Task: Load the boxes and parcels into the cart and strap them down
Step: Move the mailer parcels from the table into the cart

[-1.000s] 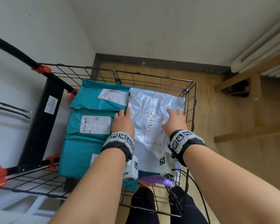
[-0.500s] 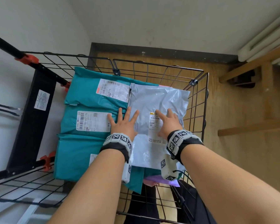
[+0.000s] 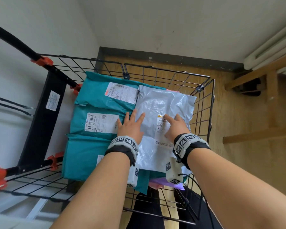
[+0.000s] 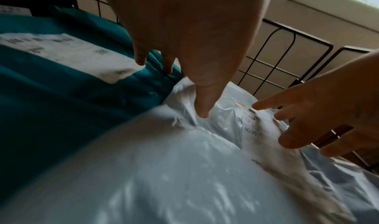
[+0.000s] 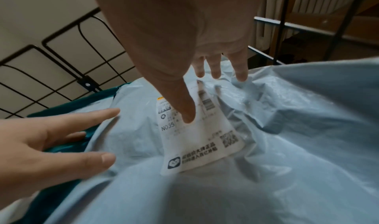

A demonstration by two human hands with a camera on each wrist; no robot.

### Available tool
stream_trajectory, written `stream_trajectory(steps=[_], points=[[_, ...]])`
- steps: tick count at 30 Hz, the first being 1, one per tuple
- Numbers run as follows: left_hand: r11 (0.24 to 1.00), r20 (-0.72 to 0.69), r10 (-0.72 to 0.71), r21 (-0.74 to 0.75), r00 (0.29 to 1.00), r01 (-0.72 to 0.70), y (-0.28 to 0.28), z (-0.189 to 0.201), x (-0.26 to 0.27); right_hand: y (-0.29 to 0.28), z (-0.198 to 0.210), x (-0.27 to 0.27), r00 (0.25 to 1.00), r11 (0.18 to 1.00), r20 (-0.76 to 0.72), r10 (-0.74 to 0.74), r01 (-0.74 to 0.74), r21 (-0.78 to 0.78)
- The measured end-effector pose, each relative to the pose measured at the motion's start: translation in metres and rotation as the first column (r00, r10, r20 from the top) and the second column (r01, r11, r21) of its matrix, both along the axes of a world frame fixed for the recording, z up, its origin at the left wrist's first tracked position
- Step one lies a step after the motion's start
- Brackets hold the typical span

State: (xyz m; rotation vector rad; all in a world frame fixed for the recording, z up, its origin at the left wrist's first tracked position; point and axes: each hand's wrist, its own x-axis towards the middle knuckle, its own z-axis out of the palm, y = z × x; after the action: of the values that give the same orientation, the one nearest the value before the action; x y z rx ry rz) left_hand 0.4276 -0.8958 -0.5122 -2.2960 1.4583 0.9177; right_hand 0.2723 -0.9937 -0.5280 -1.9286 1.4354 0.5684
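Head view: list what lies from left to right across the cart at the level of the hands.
Black cart frame panel → teal parcel with its white label → left hand → grey parcel → right hand → wire cart side → wooden floor.

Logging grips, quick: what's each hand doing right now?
Left hand: open, fingers flat on the grey parcel.
Right hand: open, pressing the same parcel's label.

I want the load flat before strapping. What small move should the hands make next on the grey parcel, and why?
Probably press the grey parcel flat once more, then lift off. Both the left hand and right hand lie open on it, it looks puffy and creased, and it already sits inside the wire cart beside the teal parcels.
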Motion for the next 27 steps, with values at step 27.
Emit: stream_trajectory(steps=[27], points=[[0.687, 0.151, 0.713, -0.347, 0.685, -0.638, 0.213, 0.194, -0.109, 0.137, 0.213, -0.019, 0.866, 0.908, 0.297, 0.402, -0.335, -0.25]])
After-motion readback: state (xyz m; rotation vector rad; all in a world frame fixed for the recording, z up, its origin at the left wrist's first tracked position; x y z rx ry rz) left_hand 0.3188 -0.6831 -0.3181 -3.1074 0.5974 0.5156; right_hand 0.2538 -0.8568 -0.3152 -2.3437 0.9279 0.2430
